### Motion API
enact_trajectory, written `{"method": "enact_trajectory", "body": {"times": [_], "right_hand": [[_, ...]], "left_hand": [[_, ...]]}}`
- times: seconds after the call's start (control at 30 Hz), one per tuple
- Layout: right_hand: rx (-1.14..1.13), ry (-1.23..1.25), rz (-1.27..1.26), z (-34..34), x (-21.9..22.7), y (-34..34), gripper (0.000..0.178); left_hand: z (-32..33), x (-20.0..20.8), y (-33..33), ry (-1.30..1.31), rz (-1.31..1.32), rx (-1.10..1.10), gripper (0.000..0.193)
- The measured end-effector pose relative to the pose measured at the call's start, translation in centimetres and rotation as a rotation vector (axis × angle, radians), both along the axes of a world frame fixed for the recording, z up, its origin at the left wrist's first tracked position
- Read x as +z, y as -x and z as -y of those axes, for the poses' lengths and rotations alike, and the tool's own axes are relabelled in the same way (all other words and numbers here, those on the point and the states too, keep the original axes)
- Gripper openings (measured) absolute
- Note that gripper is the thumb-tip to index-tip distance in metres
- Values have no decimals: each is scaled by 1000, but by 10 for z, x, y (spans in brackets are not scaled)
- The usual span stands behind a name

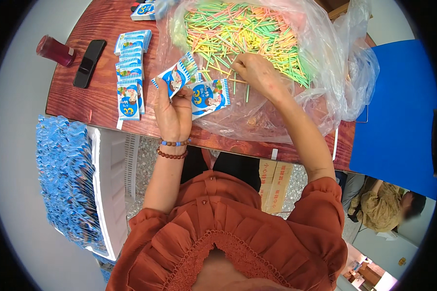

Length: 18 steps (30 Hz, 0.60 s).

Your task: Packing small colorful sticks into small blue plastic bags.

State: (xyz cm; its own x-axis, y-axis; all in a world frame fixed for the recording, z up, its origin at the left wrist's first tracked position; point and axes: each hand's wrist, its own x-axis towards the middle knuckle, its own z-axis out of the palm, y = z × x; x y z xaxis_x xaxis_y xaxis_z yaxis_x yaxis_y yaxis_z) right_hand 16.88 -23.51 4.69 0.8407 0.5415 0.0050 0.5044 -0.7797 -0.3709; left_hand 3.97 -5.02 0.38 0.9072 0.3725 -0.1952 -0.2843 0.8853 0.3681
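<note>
In my left hand point(174, 111) is a small blue-and-white packet point(174, 80), held tilted between thumb and fingers. Pale coloured sticks show at its upper right end. Another blue-and-white packet point(209, 99) lies flat just right of that hand, on the clear plastic sheet. My right hand point(257, 72) is closed, its fingertips bent down at the near left edge of a heap of thin green, yellow and pink sticks point(247, 31). What those fingers pinch, if anything, is hidden.
On the reddish wooden table point(102, 99) lie a row of filled packets point(129, 72), a black phone point(89, 63) and a dark red bottle point(56, 51). Clear plastic bagging point(325, 63) surrounds the sticks. A white foam box point(107, 194) full of blue packets stands left; a blue panel point(398, 106) is right.
</note>
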Motion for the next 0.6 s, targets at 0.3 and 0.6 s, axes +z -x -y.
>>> {"method": "enact_trajectory", "body": {"times": [0.3, 0.6], "right_hand": [[95, 37, 136, -24, -29, -23, 21], [11, 94, 3, -17, -12, -29, 17]], "left_hand": [[-3, 5, 2, 4, -47, 36, 30], [-4, 2, 1, 4, -25, 26, 28]]}}
